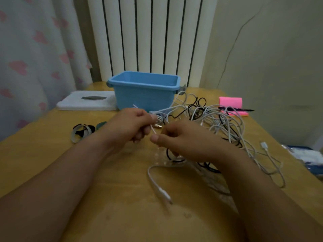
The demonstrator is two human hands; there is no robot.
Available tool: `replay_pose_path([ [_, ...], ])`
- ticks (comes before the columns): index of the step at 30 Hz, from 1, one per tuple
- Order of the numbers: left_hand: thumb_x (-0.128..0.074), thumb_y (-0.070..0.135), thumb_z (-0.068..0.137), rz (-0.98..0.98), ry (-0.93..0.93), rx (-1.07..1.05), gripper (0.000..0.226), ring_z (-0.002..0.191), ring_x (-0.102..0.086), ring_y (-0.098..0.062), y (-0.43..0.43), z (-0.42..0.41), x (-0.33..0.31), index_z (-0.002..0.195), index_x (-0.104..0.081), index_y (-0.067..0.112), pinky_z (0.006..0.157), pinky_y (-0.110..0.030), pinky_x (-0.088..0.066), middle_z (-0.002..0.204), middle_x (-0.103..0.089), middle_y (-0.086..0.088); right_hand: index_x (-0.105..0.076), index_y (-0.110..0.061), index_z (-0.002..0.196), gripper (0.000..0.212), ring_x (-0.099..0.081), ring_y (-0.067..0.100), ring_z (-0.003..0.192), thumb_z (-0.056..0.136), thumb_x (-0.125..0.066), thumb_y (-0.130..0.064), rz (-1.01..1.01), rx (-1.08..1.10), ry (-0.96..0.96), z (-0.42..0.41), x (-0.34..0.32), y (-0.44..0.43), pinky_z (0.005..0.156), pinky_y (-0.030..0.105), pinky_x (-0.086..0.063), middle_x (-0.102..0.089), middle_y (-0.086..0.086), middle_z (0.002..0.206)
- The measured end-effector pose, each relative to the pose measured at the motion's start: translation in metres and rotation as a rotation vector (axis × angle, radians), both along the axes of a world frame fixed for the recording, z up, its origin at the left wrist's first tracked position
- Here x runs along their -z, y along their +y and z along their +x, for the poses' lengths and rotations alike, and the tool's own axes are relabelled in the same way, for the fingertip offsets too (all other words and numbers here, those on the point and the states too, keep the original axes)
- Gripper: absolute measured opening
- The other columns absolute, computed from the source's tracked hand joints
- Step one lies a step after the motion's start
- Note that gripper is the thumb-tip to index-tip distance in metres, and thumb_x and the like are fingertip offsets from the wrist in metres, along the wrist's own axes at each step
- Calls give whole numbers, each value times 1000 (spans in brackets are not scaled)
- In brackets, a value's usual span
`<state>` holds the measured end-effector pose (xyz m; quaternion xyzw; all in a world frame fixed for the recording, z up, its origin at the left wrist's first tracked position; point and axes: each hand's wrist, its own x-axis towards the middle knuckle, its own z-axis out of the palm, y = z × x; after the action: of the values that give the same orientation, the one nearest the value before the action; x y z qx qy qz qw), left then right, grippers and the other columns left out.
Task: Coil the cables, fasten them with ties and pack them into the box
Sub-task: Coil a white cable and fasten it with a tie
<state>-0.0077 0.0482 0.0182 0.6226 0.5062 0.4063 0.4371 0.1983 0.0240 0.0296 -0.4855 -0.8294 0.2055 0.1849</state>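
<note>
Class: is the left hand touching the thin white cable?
Touching. Head view: the left hand grips the thin white cable, which emerges above and below it.

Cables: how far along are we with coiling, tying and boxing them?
Nothing looks done: the cables lie in one loose tangle on the table, and none shows in the blue box, though its floor is hidden. In hand: the left hand and right hand pinch a thin white cable at the tangle's edge. To do: coiling, fastening with the ties lying unused, and packing.
</note>
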Motion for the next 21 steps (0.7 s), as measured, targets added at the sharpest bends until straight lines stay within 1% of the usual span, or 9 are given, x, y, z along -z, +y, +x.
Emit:
replay_pose_path([
  [3,-64,28,105,-22,-117,10,26,52,-47,-15,-1,0,0,102,-68,2,46,-26,-41,65,-59,-3,-78,-23,85,31,-57,10,54,100,-67,-47,-125,-89,87,-2,2,-1,59,30,-48,-64,-3,61],
  [5,-64,29,105,-18,-123,16,27,54,-48,-15,-2,1,0,104,-68,1,47,-26,-42,66,-60,-3,-79,-17,90,27,-52,18,55,103,-66,-38,-255,-136,218,0,3,0,57,31,-44,-58,0,58],
  [7,-63,37,104,-6,-142,42,33,59,-50,-18,-3,0,-2,102,-69,4,52,-28,-45,69,-62,-5,-76,-10,93,28,-44,21,53,106,-61,-29,-369,-153,391,3,3,0,53,28,-40,-52,4,56],
  [9,-55,53,103,4,-122,119,50,70,-58,-23,-5,-1,-4,102,-73,6,64,-32,-52,80,-67,-8,-74,-9,94,28,-40,17,48,107,-58,-28,-419,-139,546,3,2,2,49,24,-37,-49,5,55],
  [11,-46,67,102,-6,-81,240,67,89,-67,-32,-8,0,-6,114,-75,9,81,-37,-58,96,-74,-12,-71,-11,92,30,-40,14,44,108,-56,-32,-442,-125,674,3,0,2,45,23,-35,-50,6,55],
  [13,-44,74,100,-13,-52,379,75,106,-70,-38,-11,3,-6,124,-72,9,92,-41,-59,113,-76,-18,-68,-12,88,35,-42,12,40,107,-55,-37,-471,-115,803,2,-3,2,41,22,-33,-55,6,57],
  [15,-46,69,102,-38,-33,483,71,107,-72,-35,-12,4,-7,127,-69,7,94,-42,-59,116,-75,-21,-64,-10,87,36,-45,12,38,105,-54,-40,-494,-84,945,0,-5,1,39,21,-35,-58,6,59],
  [18,-63,51,99,-110,-2,565,43,99,-74,-31,-17,1,-11,121,-72,16,89,-38,-61,107,-78,-18,-60,-11,91,34,-52,11,45,104,-56,-41,-508,51,1151,-5,-10,6,40,19,-41,-62,5,65],
  [21,-62,34,103,-88,58,580,32,97,-76,-24,-19,-7,-12,121,-70,9,87,-31,-60,101,-79,-10,-62,-12,89,32,-59,9,51,107,-58,-38,-504,223,1280,-9,-18,14,42,18,-48,-67,5,71],
])
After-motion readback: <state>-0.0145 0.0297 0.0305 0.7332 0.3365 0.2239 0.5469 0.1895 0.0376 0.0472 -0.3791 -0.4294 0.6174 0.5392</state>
